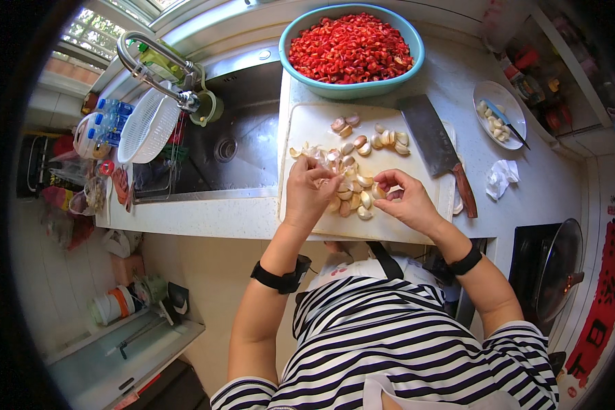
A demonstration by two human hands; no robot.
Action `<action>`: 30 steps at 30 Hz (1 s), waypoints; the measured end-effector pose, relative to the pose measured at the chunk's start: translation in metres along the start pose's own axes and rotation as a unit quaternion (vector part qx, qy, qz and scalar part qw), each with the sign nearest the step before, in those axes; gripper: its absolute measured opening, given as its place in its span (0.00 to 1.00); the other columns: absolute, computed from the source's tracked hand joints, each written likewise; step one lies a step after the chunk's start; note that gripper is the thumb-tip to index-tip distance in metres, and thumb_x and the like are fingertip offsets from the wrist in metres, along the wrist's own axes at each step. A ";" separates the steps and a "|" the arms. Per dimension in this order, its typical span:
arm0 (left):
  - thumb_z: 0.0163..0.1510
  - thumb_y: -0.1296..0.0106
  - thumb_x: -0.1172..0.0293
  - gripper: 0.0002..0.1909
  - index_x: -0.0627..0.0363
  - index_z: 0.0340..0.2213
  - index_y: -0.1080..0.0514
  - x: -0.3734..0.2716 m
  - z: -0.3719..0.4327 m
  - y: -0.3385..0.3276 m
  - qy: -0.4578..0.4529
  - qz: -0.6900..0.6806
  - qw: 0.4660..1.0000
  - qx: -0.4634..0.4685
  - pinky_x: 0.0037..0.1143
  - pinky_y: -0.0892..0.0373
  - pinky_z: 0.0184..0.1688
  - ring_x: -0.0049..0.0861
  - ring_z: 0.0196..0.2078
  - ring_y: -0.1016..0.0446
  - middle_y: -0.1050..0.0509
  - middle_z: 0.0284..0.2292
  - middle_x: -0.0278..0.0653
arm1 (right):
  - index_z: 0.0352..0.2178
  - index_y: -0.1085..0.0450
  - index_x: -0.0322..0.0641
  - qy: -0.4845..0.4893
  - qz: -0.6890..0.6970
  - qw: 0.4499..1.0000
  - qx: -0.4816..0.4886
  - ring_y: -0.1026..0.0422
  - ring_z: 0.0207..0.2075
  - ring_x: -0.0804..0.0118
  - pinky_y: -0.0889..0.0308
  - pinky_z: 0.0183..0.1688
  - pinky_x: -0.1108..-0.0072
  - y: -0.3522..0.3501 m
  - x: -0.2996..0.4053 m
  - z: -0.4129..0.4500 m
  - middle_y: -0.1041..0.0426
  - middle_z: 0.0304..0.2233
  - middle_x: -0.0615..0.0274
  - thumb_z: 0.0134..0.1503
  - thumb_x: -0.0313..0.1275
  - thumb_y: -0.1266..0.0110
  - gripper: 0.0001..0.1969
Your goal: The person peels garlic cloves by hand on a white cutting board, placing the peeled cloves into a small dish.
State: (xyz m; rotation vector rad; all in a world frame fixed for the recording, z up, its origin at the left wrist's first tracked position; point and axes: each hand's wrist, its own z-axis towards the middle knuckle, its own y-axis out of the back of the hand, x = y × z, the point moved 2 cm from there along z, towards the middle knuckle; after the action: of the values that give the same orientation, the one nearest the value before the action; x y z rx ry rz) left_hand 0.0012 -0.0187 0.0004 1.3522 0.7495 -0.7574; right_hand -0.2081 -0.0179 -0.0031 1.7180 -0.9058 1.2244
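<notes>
On the white cutting board [425,215], my right hand [405,197] pinches a garlic clove [378,192] between thumb and fingertips. Left of it, my left hand [310,189] is bent over the board, thumb and forefinger closed on a bit of pale, papery garlic skin [334,185]. Unpeeled garlic cloves [365,199] lie heaped between the two hands. Loose skins [315,152] gather just beyond my left fingers. Farther back sit a row of cloves [387,138] and a small purplish group [344,124]. A cleaver [428,136] with a wooden handle rests across the board's right edge.
A turquoise basin [353,92] of chopped red chillies stands behind the board. To the right are a plate [512,110] with peeled cloves and a knife [505,120], and crumpled tissue [502,178]. The sink [246,128], faucet [156,87] and white colander [148,125] are left.
</notes>
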 end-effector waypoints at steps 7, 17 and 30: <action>0.48 0.47 0.73 0.09 0.66 0.30 0.27 -0.019 -0.004 -0.017 0.135 -0.205 0.959 0.143 0.15 0.33 0.30 0.15 0.28 0.30 0.26 0.26 0.36 | 0.36 0.36 0.38 0.173 -0.138 0.974 -0.053 0.34 0.34 0.61 0.35 0.37 0.77 -0.009 0.022 0.005 0.34 0.33 0.57 0.37 0.16 0.49 0.19; 0.50 0.50 0.71 0.10 0.67 0.32 0.27 -0.014 -0.002 -0.024 0.197 -0.364 0.888 0.201 0.13 0.34 0.27 0.14 0.26 0.30 0.26 0.24 0.36 | 0.32 0.32 0.39 0.263 -0.222 0.935 -0.081 0.35 0.34 0.57 0.37 0.37 0.74 -0.008 0.032 0.009 0.34 0.30 0.58 0.36 0.17 0.45 0.16; 0.48 0.48 0.76 0.09 0.67 0.32 0.29 -0.028 -0.001 -0.045 0.192 -0.280 0.926 0.168 0.15 0.32 0.32 0.16 0.28 0.29 0.27 0.28 0.37 | 0.35 0.33 0.35 0.079 0.061 0.993 -0.057 0.31 0.34 0.72 0.31 0.36 0.83 0.008 -0.002 0.007 0.34 0.33 0.63 0.42 0.18 0.44 0.15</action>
State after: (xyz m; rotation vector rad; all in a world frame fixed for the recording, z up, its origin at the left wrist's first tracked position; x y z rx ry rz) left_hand -0.0515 -0.0194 -0.0016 1.6403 1.4049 -1.1220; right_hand -0.2131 -0.0270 -0.0043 1.4713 -0.9769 1.3429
